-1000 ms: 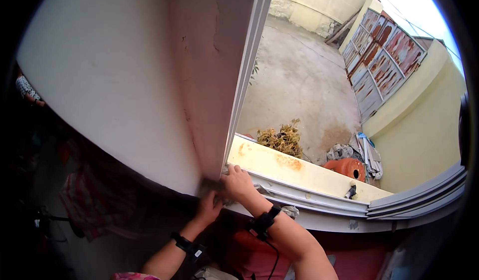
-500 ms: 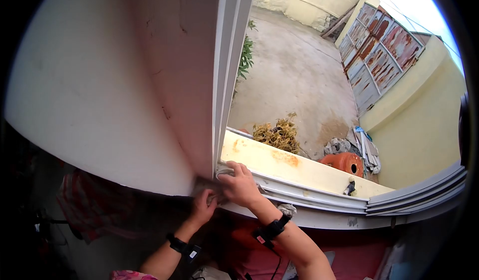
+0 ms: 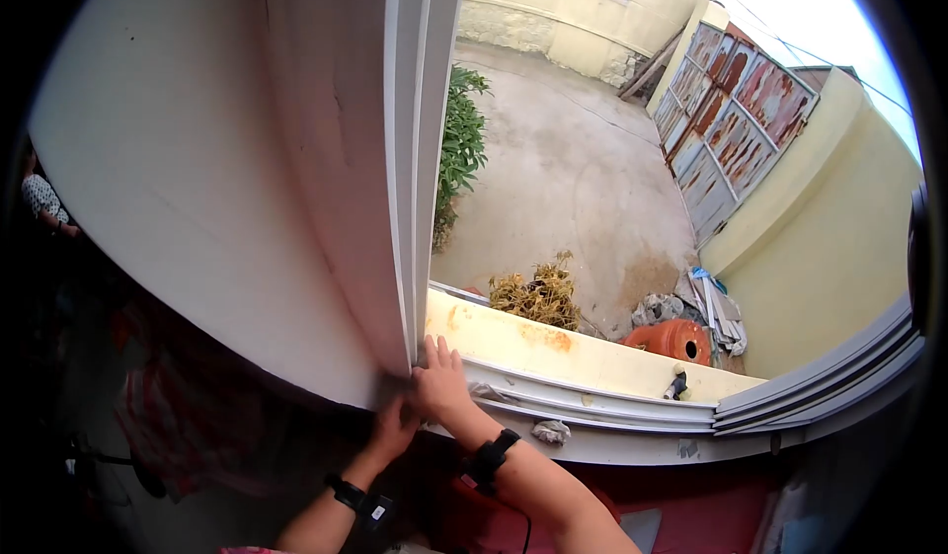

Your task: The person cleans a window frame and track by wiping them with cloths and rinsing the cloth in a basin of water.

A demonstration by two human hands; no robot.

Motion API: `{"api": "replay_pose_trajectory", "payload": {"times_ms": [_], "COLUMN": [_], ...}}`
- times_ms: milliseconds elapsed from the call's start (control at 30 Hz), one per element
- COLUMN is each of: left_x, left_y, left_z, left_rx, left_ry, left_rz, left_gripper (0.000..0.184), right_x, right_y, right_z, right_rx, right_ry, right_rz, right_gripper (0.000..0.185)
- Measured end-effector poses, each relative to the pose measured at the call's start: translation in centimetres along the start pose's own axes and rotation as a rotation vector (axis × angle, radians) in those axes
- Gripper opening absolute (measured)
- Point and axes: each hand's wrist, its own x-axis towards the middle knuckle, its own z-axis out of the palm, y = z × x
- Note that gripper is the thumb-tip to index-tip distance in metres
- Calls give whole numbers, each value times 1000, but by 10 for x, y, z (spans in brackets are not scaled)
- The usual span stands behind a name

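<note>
My right hand (image 3: 441, 386) lies at the lower corner of the white window frame (image 3: 403, 159), its fingers stretched up against the frame's foot. Just below and to the left, my left hand (image 3: 393, 432) is at the end of the inner sill, its fingers bent together. A dark blur beside them hides what they hold, if anything. On the window track (image 3: 592, 411), right of my right hand, lies a greyish scrap of cloth (image 3: 486, 391). A crumpled whitish wad (image 3: 551, 433) rests farther right on the sill. Both wrists wear black straps with small devices.
A pale wall (image 3: 197, 159) curves up on the left. Sliding sashes (image 3: 820, 376) stand at the right end of the track. A small dark fitting (image 3: 675, 386) sits on the outer ledge. Outside are dry plants (image 3: 538, 297), an orange container (image 3: 670, 341) and a rusty gate (image 3: 736, 119).
The view has shifted, showing more of the yard and a green bush. My right hand's fingers have straightened against the frame; the greyish cloth beside them now shows more plainly on the track.
</note>
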Motion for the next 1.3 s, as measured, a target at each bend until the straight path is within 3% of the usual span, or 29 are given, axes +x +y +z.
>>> {"api": "replay_pose_trajectory", "payload": {"times_ms": [133,267,333,467,500,567,700,867,933,1100,1300], "left_x": [3,-1,0,-1,0,1,0,2,1,2,1], "left_y": [-1,-2,0,-5,-2,0,0,7,1,0,8], "left_z": [1,1,0,5,3,2,1,-5,-1,2,0], "left_rx": [-15,-14,-21,-2,-37,-76,-71,-59,-91,-37,-33], "left_ry": [4,-9,-8,27,25,20,-12,-84,-11,0,-8], "left_rz": [18,-26,-31,23,24,23,-18,-134,5,-21,-65], "left_gripper": [24,23,22,20,20,20,19,21,22,20,20], "right_x": [-8,-14,-12,-15,-20,-32,-31,-15,-17,-20,-40], "right_y": [3,5,10,15,17,19,18,15,13,11,31], "right_z": [-3,-10,4,11,8,0,-7,-17,-16,0,-14], "right_rx": [92,205,283,208,207,195,191,112,102,63,96], "right_ry": [170,193,455,533,529,303,285,9,20,134,103], "right_rz": [-73,-109,-204,-209,-205,-47,-104,-55,-47,-54,-11], "right_gripper": [38,29,24,28,28,36,42,47,44,32,34]}}
